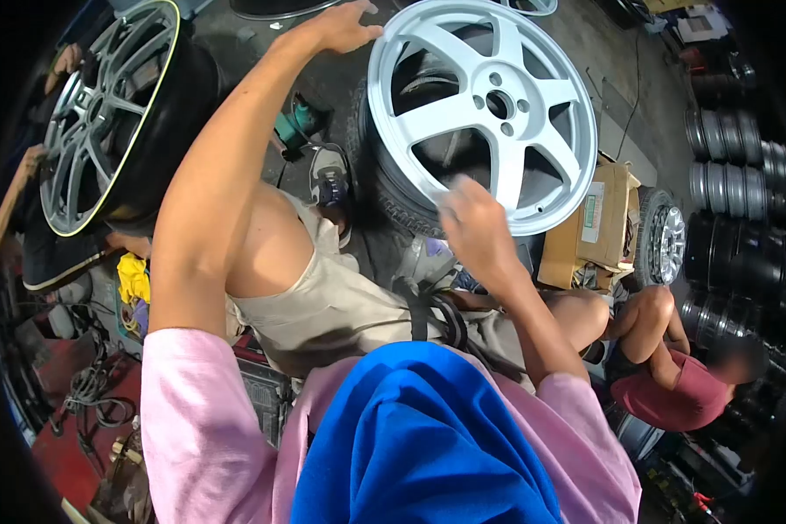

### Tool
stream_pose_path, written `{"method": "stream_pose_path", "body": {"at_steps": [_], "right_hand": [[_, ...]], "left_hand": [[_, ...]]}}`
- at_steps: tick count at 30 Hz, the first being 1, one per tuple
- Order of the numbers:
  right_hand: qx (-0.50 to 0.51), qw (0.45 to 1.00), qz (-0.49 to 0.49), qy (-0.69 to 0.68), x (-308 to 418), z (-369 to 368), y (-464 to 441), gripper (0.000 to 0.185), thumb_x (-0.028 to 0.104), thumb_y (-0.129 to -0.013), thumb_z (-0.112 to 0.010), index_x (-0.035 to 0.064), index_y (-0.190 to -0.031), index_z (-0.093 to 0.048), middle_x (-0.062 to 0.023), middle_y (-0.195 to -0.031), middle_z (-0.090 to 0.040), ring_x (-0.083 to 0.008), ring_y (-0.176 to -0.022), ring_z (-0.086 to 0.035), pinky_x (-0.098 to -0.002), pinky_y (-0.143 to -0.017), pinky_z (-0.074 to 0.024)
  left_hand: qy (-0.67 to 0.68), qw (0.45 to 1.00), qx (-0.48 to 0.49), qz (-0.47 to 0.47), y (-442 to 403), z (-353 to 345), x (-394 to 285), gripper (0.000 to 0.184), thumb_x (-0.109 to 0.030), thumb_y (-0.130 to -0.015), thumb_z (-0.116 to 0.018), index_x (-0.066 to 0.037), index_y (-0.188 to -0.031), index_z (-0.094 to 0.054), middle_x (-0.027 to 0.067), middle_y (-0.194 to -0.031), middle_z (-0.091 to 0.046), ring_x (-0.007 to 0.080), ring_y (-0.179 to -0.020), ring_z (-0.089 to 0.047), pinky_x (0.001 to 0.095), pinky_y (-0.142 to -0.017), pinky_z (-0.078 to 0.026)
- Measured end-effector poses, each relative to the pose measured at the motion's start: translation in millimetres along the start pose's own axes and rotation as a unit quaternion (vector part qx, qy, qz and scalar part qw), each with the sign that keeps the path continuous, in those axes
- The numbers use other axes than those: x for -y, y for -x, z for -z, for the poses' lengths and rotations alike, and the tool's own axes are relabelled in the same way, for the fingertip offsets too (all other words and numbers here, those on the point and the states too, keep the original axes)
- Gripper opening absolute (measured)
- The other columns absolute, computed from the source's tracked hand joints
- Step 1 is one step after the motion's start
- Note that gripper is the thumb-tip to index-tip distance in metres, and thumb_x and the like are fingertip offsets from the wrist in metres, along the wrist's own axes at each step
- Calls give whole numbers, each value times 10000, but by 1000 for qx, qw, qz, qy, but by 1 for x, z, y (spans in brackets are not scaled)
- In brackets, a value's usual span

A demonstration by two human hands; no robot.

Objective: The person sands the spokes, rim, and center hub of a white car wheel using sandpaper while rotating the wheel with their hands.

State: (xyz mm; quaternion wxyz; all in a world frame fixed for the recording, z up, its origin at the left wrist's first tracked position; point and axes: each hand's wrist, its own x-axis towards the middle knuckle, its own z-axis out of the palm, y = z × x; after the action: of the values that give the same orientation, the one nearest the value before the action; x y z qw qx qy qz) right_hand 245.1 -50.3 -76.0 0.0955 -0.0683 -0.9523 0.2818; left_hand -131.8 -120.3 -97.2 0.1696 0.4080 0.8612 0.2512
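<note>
A pale-blue, several-spoked wheel rim (pixel 533 100) lies in front of me on top of a black tire (pixel 393 188). My left hand (pixel 345 28) is at the rim's upper left edge, its fingers stretched out and a fingertip against the lip. Close to the lower edge of the rim is my right hand (pixel 476 214), curled closed and smeared by motion. Whatever it may hold is hidden, and I cannot tell whether it touches the surface.
At the left, another person's hand (pixel 31 164) is by a grey wheel with a yellow-edged lip (pixel 140 175). A cardboard box (pixel 568 236) and a chrome wheel (pixel 670 240) stand right. A person in a red shirt (pixel 672 393) sits near stacked rims (pixel 725 188). A green power tool (pixel 297 122) lies on the floor.
</note>
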Motion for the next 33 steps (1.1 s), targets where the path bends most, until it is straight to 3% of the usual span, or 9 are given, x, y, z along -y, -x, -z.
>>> {"method": "stream_pose_path", "body": {"at_steps": [7,11,13,18,22,28,30,31,33], "right_hand": [[-51,998,-30,37,8,-43,-66,115,79,-800,-716,-19,-860,-724,-246,-885,-687,-452,-838,-676,-505,-762,-563],[-49,990,-131,-7,13,-60,-115,146,97,-786,-735,-24,-865,-720,-245,-893,-681,-443,-885,-671,-513,-806,-546],[-48,998,-32,2,3,-48,-70,186,96,-791,-733,-10,-944,-729,-217,-938,-669,-418,-927,-660,-506,-825,-535],[89,996,-22,24,-66,59,58,220,46,-817,-704,48,-1035,-738,-154,-976,-651,-367,-967,-663,-454,-879,-535],[28,981,-102,165,-150,130,86,220,-23,-797,-664,14,-995,-750,-146,-1089,-730,-357,-1040,-695,-439,-947,-558],[101,989,14,108,-147,104,73,252,46,-867,-616,25,-1077,-753,-196,-1140,-726,-380,-1068,-685,-449,-993,-537],[170,969,-48,174,-180,108,58,224,78,-872,-591,45,-1027,-749,-191,-1075,-737,-374,-965,-712,-459,-897,-576],[106,961,23,255,-187,117,53,193,110,-882,-581,58,-970,-744,-201,-1030,-729,-376,-912,-717,-466,-824,-588],[140,964,-26,223,-191,108,49,204,100,-875,-604,25,-1003,-745,-218,-1055,-719,-393,-964,-696,-474,-876,-567]], "left_hand": [[-41,995,-32,-90,-11,-12,-2,580,-412,-960,-678,-58,-1407,-572,207,-1090,-752,349,-1038,-726,424,-942,-536],[-13,991,-64,-114,-8,-19,-30,475,-339,-959,-685,-26,-1314,-639,215,-1132,-736,342,-1031,-728,417,-930,-542],[-36,984,-85,-152,-10,-24,-39,429,-321,-956,-658,-41,-1281,-662,227,-1158,-714,390,-1084,-691,470,-960,-522],[-62,974,-117,-185,-15,-41,-45,406,-295,-969,-644,-31,-1277,-664,204,-1219,-674,391,-1152,-649,473,-993,-499],[-75,969,-95,-216,-22,-63,-52,434,-316,-974,-640,-40,-1309,-646,189,-1292,-640,391,-1202,-620,476,-1028,-493],[-156,965,-79,-196,-29,-78,-75,516,-398,-1005,-608,-31,-1367,-610,202,-1358,-599,394,-1283,-566,471,-1090,-460],[-152,967,-71,-192,-36,-82,-79,534,-425,-1013,-596,-21,-1360,-609,219,-1349,-602,405,-1283,-563,467,-1088,-458],[-163,964,-79,-195,-42,-85,-76,554,-449,-1021,-576,-19,-1368,-606,234,-1358,-597,406,-1286,-562,472,-1096,-451],[-189,957,-104,-195,-53,-95,-66,627,-526,-1023,-545,-17,-1385,-602,267,-1393,-583,412,-1285,-566,487,-1111,-442]]}}
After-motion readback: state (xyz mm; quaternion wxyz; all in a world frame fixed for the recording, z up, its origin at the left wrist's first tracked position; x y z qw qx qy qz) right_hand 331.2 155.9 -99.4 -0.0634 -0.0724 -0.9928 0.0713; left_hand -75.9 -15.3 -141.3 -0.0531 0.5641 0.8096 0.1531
